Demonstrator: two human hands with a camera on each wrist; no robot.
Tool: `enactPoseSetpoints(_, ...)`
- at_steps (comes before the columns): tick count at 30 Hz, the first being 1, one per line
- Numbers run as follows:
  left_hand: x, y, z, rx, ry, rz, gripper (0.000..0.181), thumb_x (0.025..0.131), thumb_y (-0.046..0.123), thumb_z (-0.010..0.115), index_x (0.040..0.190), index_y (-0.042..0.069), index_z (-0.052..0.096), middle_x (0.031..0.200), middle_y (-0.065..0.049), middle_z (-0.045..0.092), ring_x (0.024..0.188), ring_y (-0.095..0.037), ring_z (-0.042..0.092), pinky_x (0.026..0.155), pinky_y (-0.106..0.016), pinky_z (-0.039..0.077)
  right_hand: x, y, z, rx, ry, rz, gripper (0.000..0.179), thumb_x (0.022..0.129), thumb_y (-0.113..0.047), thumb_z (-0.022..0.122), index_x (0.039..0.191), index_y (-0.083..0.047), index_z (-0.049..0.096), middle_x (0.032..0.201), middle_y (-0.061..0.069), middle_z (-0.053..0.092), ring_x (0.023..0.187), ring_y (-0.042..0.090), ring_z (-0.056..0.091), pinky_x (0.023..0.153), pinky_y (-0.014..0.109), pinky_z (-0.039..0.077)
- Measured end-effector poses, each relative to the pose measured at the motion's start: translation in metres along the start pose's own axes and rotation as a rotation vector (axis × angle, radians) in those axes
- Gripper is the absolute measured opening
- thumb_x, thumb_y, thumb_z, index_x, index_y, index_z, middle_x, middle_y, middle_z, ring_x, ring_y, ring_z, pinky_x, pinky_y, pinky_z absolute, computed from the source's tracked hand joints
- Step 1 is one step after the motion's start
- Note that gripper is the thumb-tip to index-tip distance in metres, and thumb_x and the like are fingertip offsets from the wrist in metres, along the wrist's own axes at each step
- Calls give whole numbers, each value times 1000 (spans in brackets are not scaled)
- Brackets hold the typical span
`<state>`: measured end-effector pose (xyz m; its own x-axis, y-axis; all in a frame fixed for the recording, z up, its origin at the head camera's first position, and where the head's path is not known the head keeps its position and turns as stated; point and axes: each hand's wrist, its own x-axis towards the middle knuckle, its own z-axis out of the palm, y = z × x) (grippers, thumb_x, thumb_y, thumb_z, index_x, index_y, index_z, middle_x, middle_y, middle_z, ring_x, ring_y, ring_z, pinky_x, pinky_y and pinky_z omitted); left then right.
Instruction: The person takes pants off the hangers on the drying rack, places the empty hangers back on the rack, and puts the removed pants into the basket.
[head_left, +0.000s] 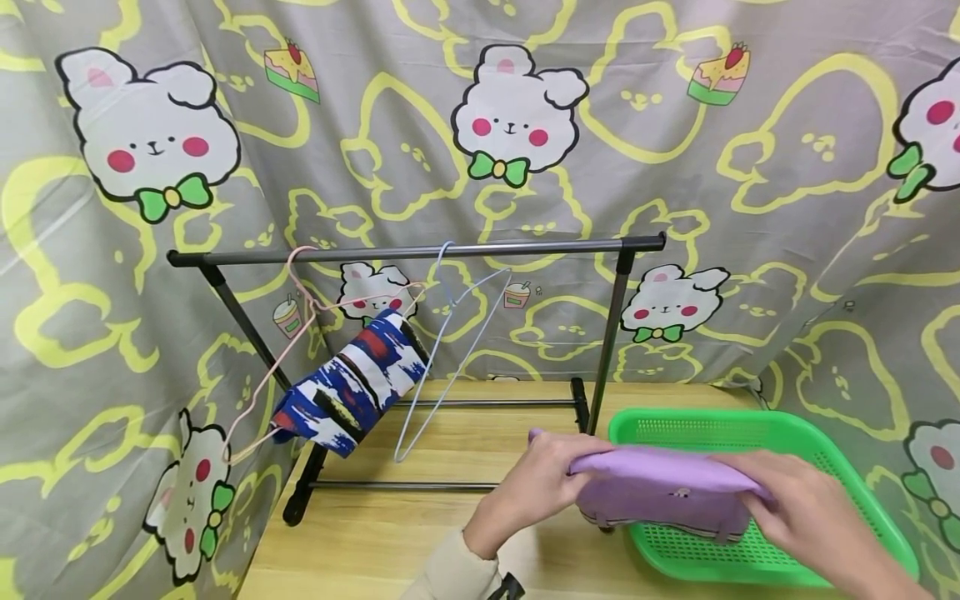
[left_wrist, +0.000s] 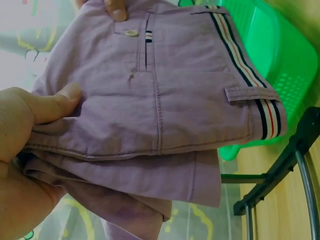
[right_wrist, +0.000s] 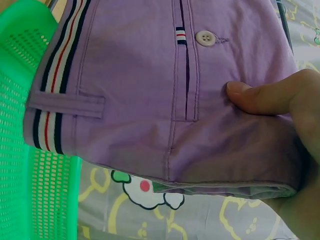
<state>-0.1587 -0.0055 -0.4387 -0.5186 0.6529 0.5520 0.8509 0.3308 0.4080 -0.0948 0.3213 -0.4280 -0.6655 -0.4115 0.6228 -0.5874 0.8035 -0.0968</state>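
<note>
Both hands hold a pair of folded purple trousers (head_left: 663, 492) over the near side of the green basket. My left hand (head_left: 536, 479) grips the left end of the fold, and my right hand (head_left: 806, 508) grips the right end. In the left wrist view the thumb presses on the trousers (left_wrist: 115, 115), with layers of cloth hanging below. The right wrist view shows the trousers (right_wrist: 135, 100) closer, with a buttoned back pocket, a belt loop and a striped waistband. There the right thumb lies on top of the cloth, and the fingers are hidden behind it.
A dark metal rack (head_left: 525, 248) stands on the wooden table (head_left: 360, 542). From its bar hang a pink hanger (head_left: 258, 392), carrying a blue, white and red patterned cloth (head_left: 356, 383), and a bare blue hanger (head_left: 427, 392). The green basket (head_left: 847, 500) sits at the right. Patterned curtains surround the table.
</note>
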Motion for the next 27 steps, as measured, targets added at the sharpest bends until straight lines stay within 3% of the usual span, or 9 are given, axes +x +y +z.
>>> enactPoseSetpoints(3, 4, -1, 7, -9, -20, -10, 34, 92, 8, 77, 126, 10, 71, 119, -2, 74, 113, -4, 66, 96, -13, 45, -2, 3, -3, -25, 8, 7, 55, 66, -11, 71, 120, -23, 76, 105, -4, 74, 87, 25, 67, 76, 31, 46)
enactPoseSetpoints(6, 7, -3, 15, -12, -41, -19, 40, 91, 5, 77, 130, 10, 69, 121, -3, 73, 115, -6, 65, 98, -13, 44, -3, 7, -3, -21, 29, 2, 42, 81, -20, 58, 119, -18, 76, 106, -1, 75, 88, 28, 66, 92, 21, 44)
enactPoseSetpoints(9, 11, -3, 20, 5, -55, -29, 46, 90, 2, 76, 134, 12, 68, 122, -2, 73, 116, -5, 64, 99, -13, 43, -4, 12, -4, -22, 39, -2, 46, 92, -31, 41, 118, -16, 76, 105, -1, 74, 89, 24, 64, 94, 15, 39)
enactPoseSetpoints(12, 17, -3, 23, 28, -71, -28, 49, 89, 1, 76, 136, 14, 67, 124, -1, 72, 112, 0, 62, 96, -11, 44, -6, 17, -7, -41, 29, 15, 39, 90, -27, 50, 119, -19, 76, 107, -3, 73, 87, 18, 62, 76, 22, 45)
enactPoseSetpoints(17, 29, -1, 25, 52, -93, -13, 52, 89, 2, 75, 138, 15, 65, 125, -1, 71, 97, 5, 59, 88, -7, 43, -9, 25, -14, -65, 19, 36, 56, 64, -10, 69, 119, -20, 76, 107, -2, 73, 79, 18, 62, 55, 28, 44)
enactPoseSetpoints(19, 33, 0, 26, 57, -93, -13, 53, 89, 1, 75, 139, 15, 65, 126, -1, 71, 99, 5, 60, 89, -7, 42, -9, 29, -16, -72, 24, 35, 53, 67, -12, 68, 118, -20, 76, 106, -1, 73, 74, 20, 62, 49, 28, 40)
enactPoseSetpoints(23, 42, 2, 31, 44, -90, -13, 55, 88, -2, 74, 139, 15, 65, 129, -1, 70, 109, 3, 61, 93, -8, 41, -11, 37, -19, -90, 34, 47, 36, 91, -37, 57, 117, -21, 76, 106, -6, 74, 72, 27, 63, 45, 31, 39)
enactPoseSetpoints(25, 46, 3, 34, 34, -93, -10, 54, 89, -3, 73, 139, 14, 64, 131, -1, 69, 115, 2, 60, 96, -8, 40, -13, 41, -19, -107, 30, 60, 51, 100, -57, 44, 116, -21, 76, 106, -6, 74, 76, 31, 65, 50, 38, 44)
enactPoseSetpoints(27, 50, 5, 37, 33, -99, -6, 52, 90, -3, 72, 139, 13, 64, 133, -1, 67, 121, -1, 59, 98, -8, 39, -15, 44, -20, -117, 7, 82, 68, 99, -72, 33, 117, -21, 76, 105, -1, 75, 80, 35, 66, 55, 46, 48)
